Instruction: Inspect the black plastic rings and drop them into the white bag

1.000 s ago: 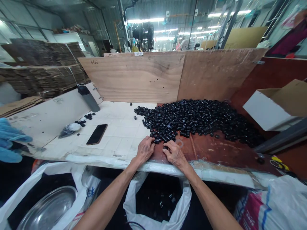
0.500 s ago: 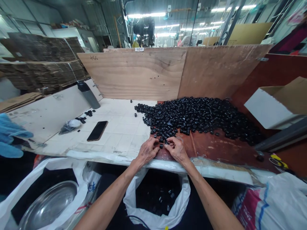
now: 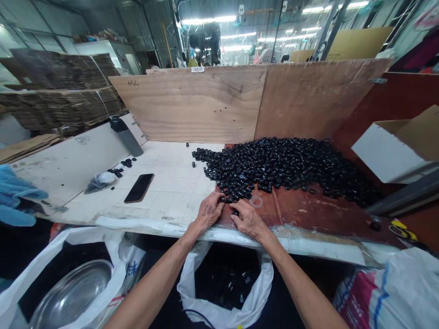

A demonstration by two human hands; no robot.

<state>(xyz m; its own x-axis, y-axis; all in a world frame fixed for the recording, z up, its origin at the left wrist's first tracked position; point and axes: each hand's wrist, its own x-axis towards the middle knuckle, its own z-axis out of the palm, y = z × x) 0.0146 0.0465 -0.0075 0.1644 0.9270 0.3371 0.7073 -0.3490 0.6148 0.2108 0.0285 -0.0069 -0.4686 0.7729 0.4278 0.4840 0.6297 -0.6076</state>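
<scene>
Your right hand (image 3: 249,220) pinches a small black piece (image 3: 235,212) between thumb and fingers, just above the red-brown part of the desk (image 3: 178,183). Your left hand (image 3: 210,211) is beside it, fingers curled and drawn together, their tips at the front edge of the pile of black pieces (image 3: 281,162); you cannot tell from this view whether they grip one. The pile spreads over the red-brown surface and a little onto the pale one, up against the wooden panel (image 3: 192,107) at the back.

That panel carries a handwritten mark near its upper left corner; its last two characters look like "GG". Two small white labels (image 3: 197,70) sit on its top edge, their print too small to read.

On the pale side you have a dark phone (image 3: 139,188), screen up, with no brand you can make out. Further left lie a small plastic bag (image 3: 96,183) and a few loose black pieces (image 3: 126,162), near a leaning grey bottle (image 3: 127,138).

Below the desk edge, between your forearms, an open white sack (image 3: 185,285) holds more black pieces. The white bag (image 3: 118,249) on your left bears a blue character, only partly visible, and has a metal bowl (image 3: 73,292) in it. The sack on your right (image 3: 408,283) shows blue lines and a magenta block with white marks, unreadable from here. A white cardboard box (image 3: 386,151) sits open beyond the pile's right end.
</scene>
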